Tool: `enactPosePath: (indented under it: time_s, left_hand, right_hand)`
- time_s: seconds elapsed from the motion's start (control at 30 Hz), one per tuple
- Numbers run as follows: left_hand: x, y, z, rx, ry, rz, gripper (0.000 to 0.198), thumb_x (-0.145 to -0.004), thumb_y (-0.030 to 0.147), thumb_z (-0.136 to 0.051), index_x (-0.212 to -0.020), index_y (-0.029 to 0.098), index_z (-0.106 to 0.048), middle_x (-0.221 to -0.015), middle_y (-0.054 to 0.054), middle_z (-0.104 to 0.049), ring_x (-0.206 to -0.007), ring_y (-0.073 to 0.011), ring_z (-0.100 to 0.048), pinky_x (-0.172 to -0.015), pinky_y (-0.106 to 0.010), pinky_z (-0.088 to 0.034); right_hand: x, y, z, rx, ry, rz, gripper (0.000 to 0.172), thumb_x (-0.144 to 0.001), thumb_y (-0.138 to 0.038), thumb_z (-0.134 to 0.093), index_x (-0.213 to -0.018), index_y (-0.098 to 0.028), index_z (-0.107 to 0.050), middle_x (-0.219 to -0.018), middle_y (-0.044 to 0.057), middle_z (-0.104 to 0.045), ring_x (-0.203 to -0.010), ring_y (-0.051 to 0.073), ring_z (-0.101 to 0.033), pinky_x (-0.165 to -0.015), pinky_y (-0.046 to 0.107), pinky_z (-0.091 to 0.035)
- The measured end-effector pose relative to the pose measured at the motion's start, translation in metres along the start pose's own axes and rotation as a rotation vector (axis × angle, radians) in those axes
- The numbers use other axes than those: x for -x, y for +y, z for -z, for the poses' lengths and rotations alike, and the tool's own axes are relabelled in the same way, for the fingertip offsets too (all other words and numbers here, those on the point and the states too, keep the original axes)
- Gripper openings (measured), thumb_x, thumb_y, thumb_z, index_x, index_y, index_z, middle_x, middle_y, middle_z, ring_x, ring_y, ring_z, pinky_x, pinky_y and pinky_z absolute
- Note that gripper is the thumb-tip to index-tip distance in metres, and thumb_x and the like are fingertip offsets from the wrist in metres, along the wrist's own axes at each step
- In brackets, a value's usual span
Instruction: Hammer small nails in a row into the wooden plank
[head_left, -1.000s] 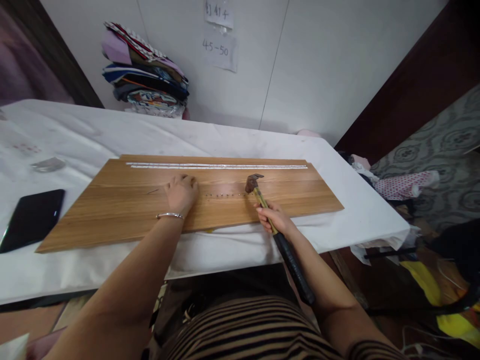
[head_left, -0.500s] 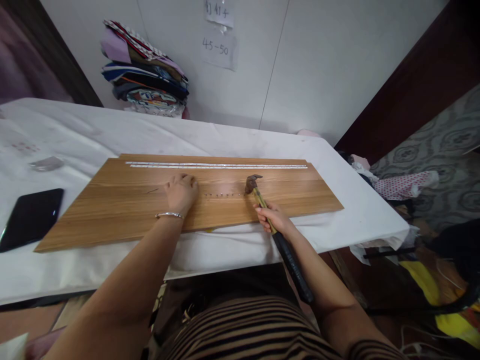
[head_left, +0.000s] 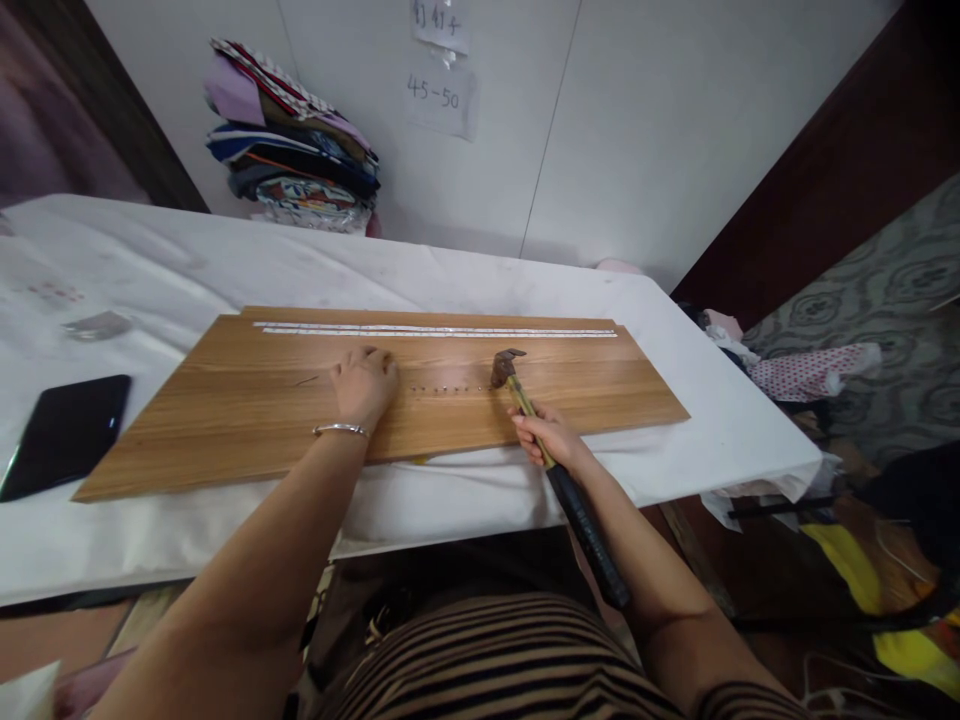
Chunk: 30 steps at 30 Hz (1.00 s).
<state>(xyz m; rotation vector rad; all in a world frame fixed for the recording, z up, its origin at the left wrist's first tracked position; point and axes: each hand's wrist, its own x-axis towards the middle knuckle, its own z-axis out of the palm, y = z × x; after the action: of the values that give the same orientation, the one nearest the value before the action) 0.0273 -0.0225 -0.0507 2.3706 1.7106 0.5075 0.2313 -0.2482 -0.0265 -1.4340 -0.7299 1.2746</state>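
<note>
My right hand (head_left: 551, 435) grips a claw hammer (head_left: 566, 495) by the upper handle, below its rusty brown head. The hammer head rests at the right end of a row of small nails (head_left: 445, 389) standing in the wooden board (head_left: 225, 420). My left hand (head_left: 365, 385) is on the board, left of the row, with fingers bent and closed. What its fingertips hold, if anything, is hidden. A thin dark nail-like piece (head_left: 306, 381) lies left of that hand.
Two white measuring strips (head_left: 442, 331) run along the board's far side. A black phone (head_left: 64, 435) and a small clear plastic bag (head_left: 97, 326) lie at left on the white-covered table (head_left: 712, 420). Folded clothes (head_left: 296, 150) are stacked against the wall.
</note>
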Motion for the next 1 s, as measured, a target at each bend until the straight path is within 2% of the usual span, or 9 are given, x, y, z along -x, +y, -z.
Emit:
enactPosePath:
  time_s: [1.0]
  left_hand:
    - [0.0006,0.0006,0.0006,0.014,0.008,-0.005,0.042,-0.095,0.031,-0.043,-0.12,0.021,-0.074,-0.141,-0.014,-0.063,-0.131,-0.0355,-0.053,-0.108,-0.051,-0.04]
  right_hand:
    - [0.0023,-0.0015,0.0001,0.001,-0.005,-0.002,0.044,-0.068,-0.045,-0.074,-0.099,-0.023,-0.052,-0.052,-0.015,-0.044,-0.035,0.007,-0.034,-0.033,0.02,-0.027]
